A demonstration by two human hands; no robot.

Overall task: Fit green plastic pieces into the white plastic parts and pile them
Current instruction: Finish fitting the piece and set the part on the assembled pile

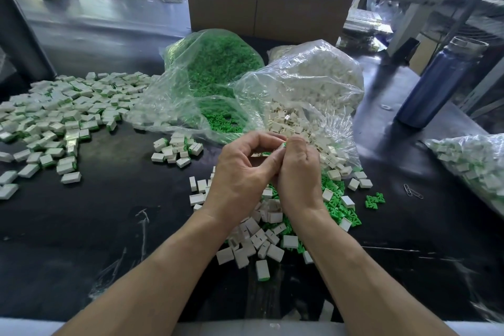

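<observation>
My left hand (242, 169) and right hand (298, 169), fingertips together, pinch one white part (281, 145) with green piece (285, 144) at its tip. Below my wrists: loose white and green pieces (338, 207). Far left: finished pile (62, 114). Beyond: green-piece bag (212, 76), white-part bag (313, 79).

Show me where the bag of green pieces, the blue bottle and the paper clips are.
bag of green pieces (215, 63): head view, on the green heap inside the clear bag.
blue bottle (433, 82): head view, middle of its body.
paper clips (412, 190): head view, on the wire loops.
</observation>
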